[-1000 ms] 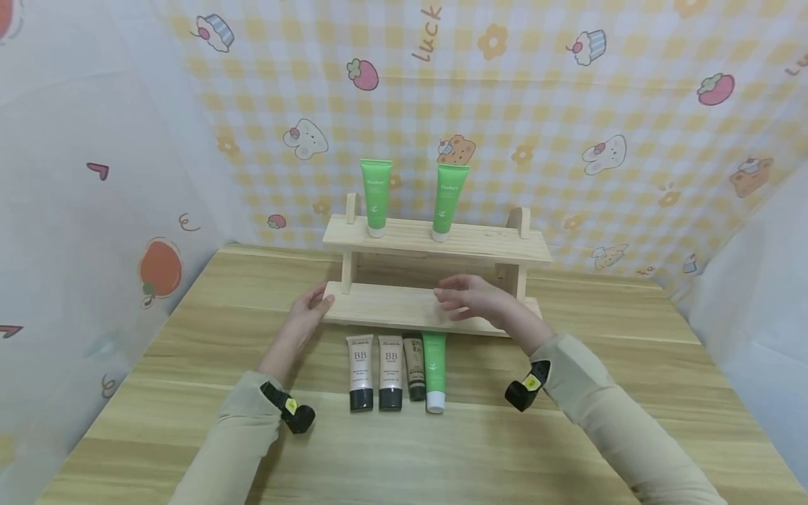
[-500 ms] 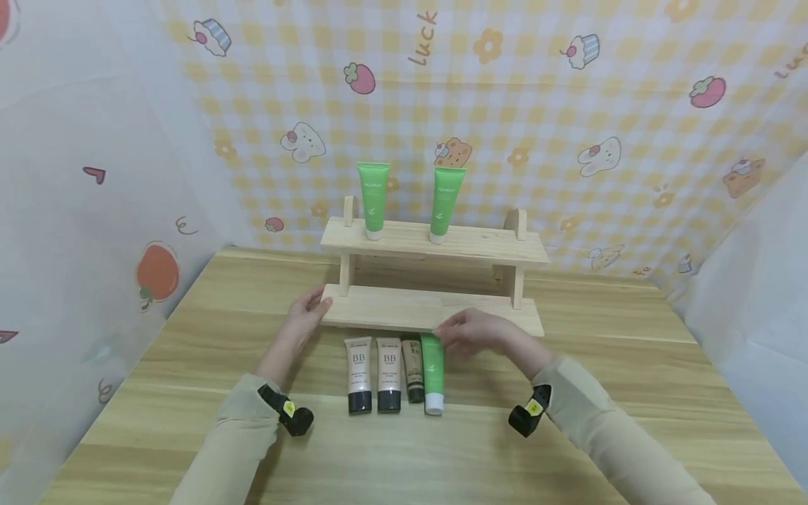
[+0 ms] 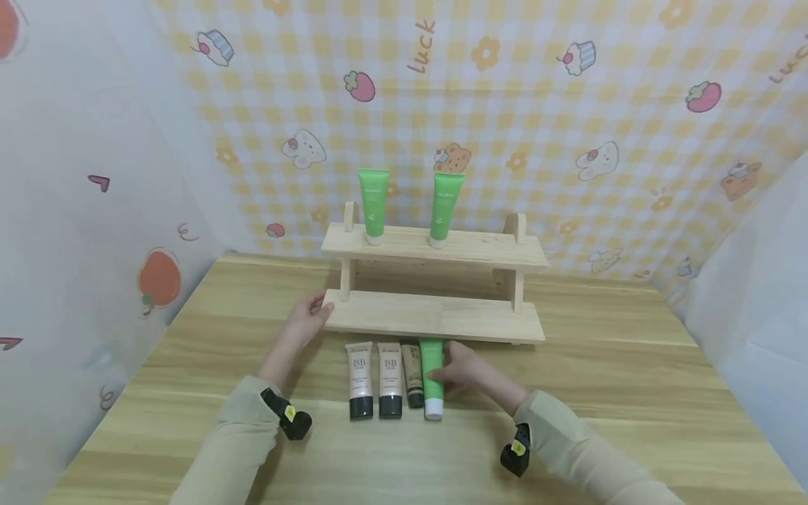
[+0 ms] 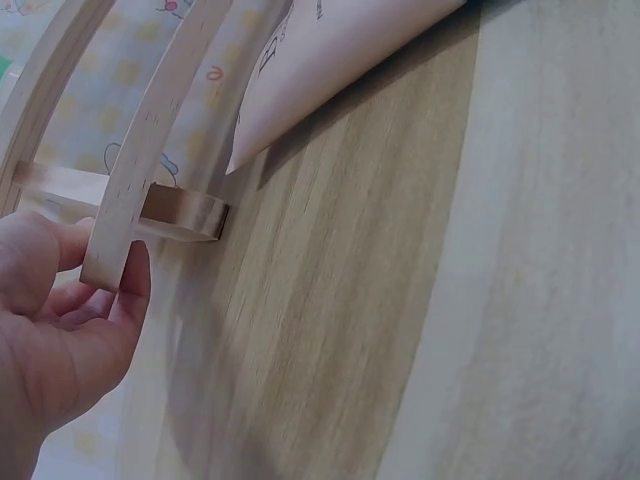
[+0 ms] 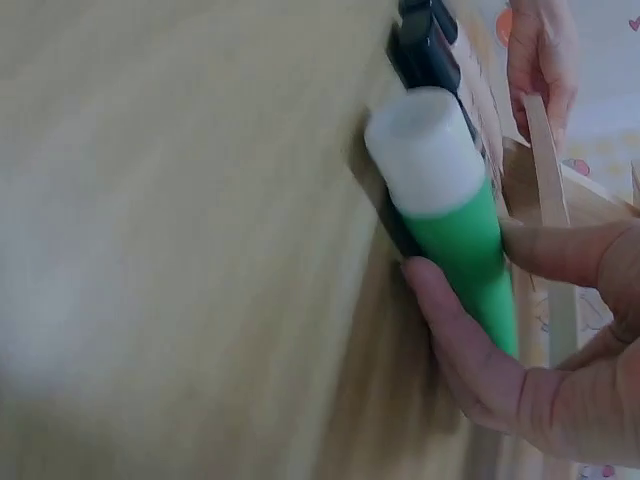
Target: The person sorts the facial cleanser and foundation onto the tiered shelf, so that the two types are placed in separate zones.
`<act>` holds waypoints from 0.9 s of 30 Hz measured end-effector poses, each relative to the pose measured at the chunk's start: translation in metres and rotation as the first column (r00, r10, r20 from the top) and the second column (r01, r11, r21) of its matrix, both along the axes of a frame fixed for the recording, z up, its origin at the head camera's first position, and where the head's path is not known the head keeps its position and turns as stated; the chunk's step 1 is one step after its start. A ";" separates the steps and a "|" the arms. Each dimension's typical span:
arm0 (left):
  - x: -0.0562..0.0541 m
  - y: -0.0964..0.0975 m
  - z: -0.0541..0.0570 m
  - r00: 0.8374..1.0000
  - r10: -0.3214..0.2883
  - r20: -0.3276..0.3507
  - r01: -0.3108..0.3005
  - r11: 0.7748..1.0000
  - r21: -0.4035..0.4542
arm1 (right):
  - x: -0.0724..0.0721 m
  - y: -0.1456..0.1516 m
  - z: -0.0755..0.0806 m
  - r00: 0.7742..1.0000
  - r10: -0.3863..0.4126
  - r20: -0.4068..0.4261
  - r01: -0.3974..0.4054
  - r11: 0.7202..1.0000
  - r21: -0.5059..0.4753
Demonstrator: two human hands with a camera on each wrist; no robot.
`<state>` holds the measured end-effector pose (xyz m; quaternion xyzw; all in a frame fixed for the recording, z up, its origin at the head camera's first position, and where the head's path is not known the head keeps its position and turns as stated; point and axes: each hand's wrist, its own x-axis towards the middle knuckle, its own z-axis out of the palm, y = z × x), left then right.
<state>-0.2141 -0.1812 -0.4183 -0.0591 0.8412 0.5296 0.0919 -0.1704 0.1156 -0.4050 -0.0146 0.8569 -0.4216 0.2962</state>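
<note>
My left hand (image 3: pixel 301 326) pinches the left end of the lower board of a two-tier wooden shelf (image 3: pixel 379 308), thumb on top in the head view. The left wrist view shows the board's end (image 4: pixel 112 250) between thumb and fingers. With my right hand (image 3: pixel 466 366) I hold a green squeeze tube (image 3: pixel 432 365) by its sides; in the right wrist view its white cap (image 5: pixel 428 150) points toward the camera. Beside it lie a small beige tube (image 3: pixel 413 372) and two pale BB cream tubes (image 3: pixel 390 375) with black caps.
Two more green tubes, one on the left (image 3: pixel 374 203) and one to its right (image 3: pixel 446 207), stand cap-down on the upper board (image 3: pixel 482 245). Behind the shelf hangs a checked cloth (image 3: pixel 536 133). The wooden table (image 3: pixel 606 365) extends to both sides.
My right hand has come down from above the lower board to the green tube in front and taken hold of it. The left hand stays on the shelf's end.
</note>
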 end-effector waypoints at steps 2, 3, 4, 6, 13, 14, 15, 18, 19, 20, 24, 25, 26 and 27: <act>0.001 0.001 0.001 1.000 0.003 0.015 -0.002 1.000 -0.006 | 0.003 -0.004 -0.002 1.000 -0.013 0.008 0.013 1.000 -0.015; 0.002 0.001 0.002 1.000 0.008 0.020 -0.008 1.000 -0.006 | 0.003 -0.005 -0.003 1.000 -0.015 0.016 0.015 1.000 -0.025; 0.003 0.001 0.003 1.000 0.011 0.023 -0.011 1.000 -0.007 | 0.004 -0.006 -0.004 1.000 -0.013 0.015 0.013 1.000 -0.028; 0.004 0.001 0.004 0.999 0.023 0.026 -0.022 1.000 -0.005 | 0.004 -0.008 -0.006 1.000 -0.012 0.013 0.012 0.999 -0.038; 0.004 0.003 0.002 1.000 0.018 0.006 -0.018 1.000 -0.008 | 0.007 0.000 -0.009 0.999 -0.031 0.040 0.035 0.995 -0.091; 0.004 0.004 0.001 1.000 0.017 0.006 -0.017 1.000 -0.007 | 0.008 0.002 -0.009 0.998 -0.031 0.053 0.037 0.994 -0.104; 0.003 0.004 0.000 1.000 0.015 0.000 -0.015 1.000 -0.005 | 0.009 0.004 -0.009 0.997 -0.032 0.073 0.041 0.991 -0.124; 0.003 0.006 -0.001 1.000 0.023 -0.006 -0.023 1.000 0.012 | 0.012 0.013 -0.007 0.993 -0.011 0.117 0.033 0.982 -0.184; 0.003 0.006 -0.001 1.000 0.025 -0.010 -0.024 1.000 0.015 | 0.013 0.016 -0.005 0.993 0.004 0.119 0.018 0.982 -0.186; 0.003 0.006 -0.001 1.000 0.027 -0.010 -0.027 1.000 0.015 | 0.014 0.020 -0.004 0.992 0.020 0.121 0.003 0.982 -0.189; 0.003 0.005 0.000 0.999 0.032 -0.019 -0.032 0.999 0.018 | 0.017 0.032 0.004 0.992 0.078 0.104 -0.058 0.982 -0.180; 0.003 0.005 0.000 0.999 0.033 -0.019 -0.033 0.999 0.016 | 0.018 0.034 0.006 0.991 0.088 0.101 -0.069 0.981 -0.180; 0.002 0.004 0.000 0.999 0.034 -0.019 -0.034 0.999 0.016 | 0.018 0.036 0.008 0.991 0.091 0.103 -0.071 0.980 -0.187; 0.002 0.004 -0.001 0.999 0.032 -0.018 -0.032 0.999 0.016 | 0.019 0.038 0.010 0.990 0.095 0.103 -0.074 0.979 -0.190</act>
